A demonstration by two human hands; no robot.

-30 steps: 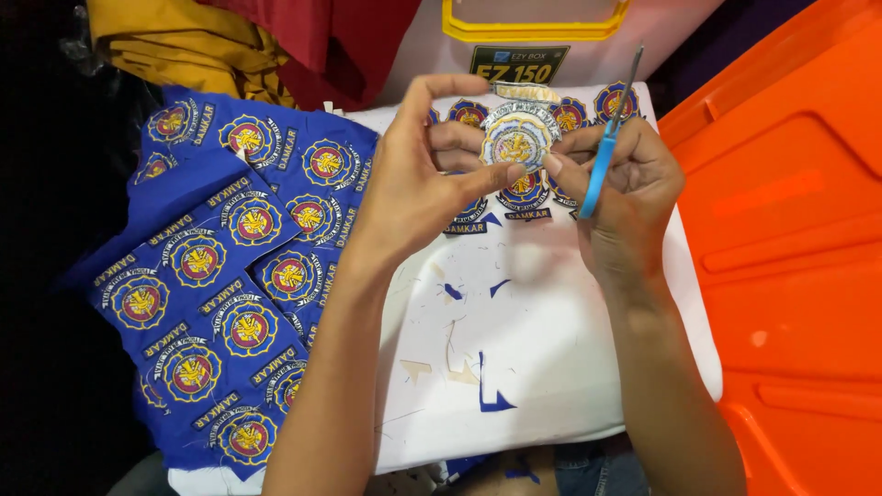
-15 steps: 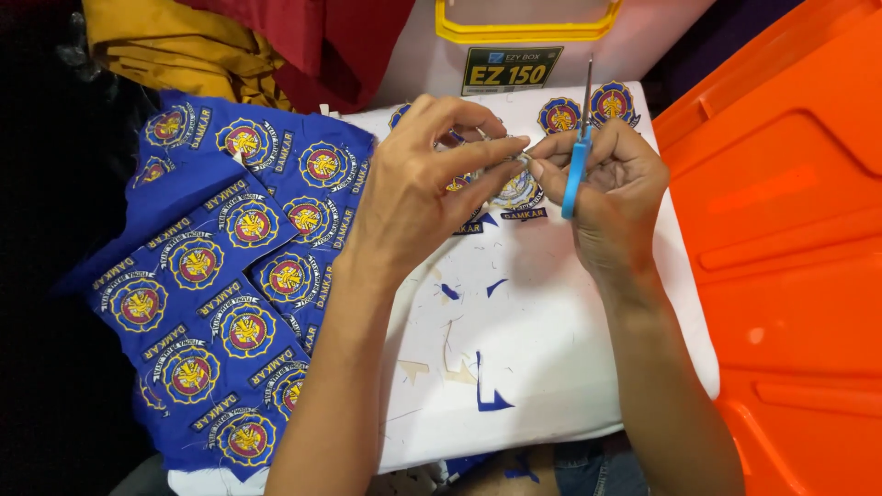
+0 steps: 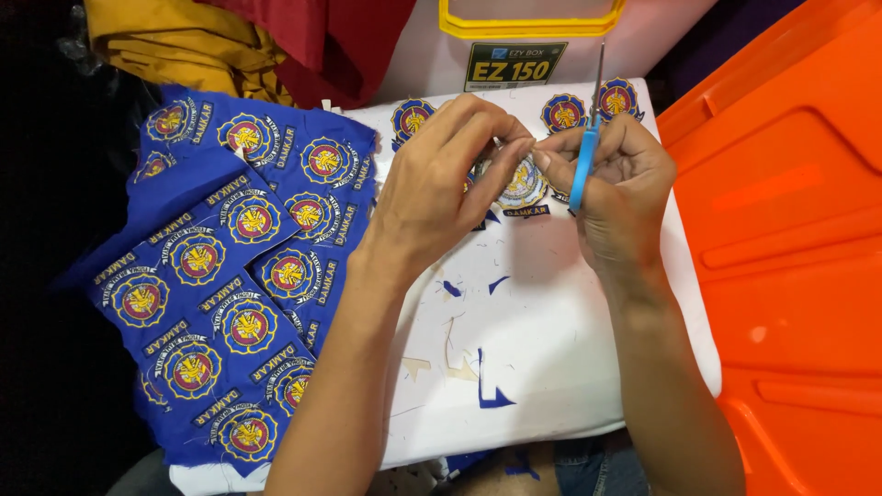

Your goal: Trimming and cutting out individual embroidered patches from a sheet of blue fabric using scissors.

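An orange plastic bin [image 3: 790, 276] fills the right side, its ribbed wall slanting down past the edge of a white work board [image 3: 551, 367] that lies across the person's lap. Over the board's left edge hangs a blue fabric sheet [image 3: 220, 276] stitched with rows of round yellow-and-red emblems, still uncut. Beyond the board stands a white storage box with a yellow rim [image 3: 528, 18], and to its left lie yellow cloth [image 3: 184, 46] and red cloth [image 3: 340, 37], bunched together.

The left hand [image 3: 441, 184] hovers above the board's far half, thumb and fingertips pinched on a cut-out embroidered badge [image 3: 522, 184] — the badge sits between the two hands, just above the board. The right hand [image 3: 616, 184] is closed around small blue-handled scissors [image 3: 584, 156], blades pointing up and away, right beside the badge's edge.

Finished badges [image 3: 588, 106] lie at the board's far edge near the box. Blue fabric scraps [image 3: 487, 386] and pale backing slivers [image 3: 450, 354] are scattered on the board's near half.
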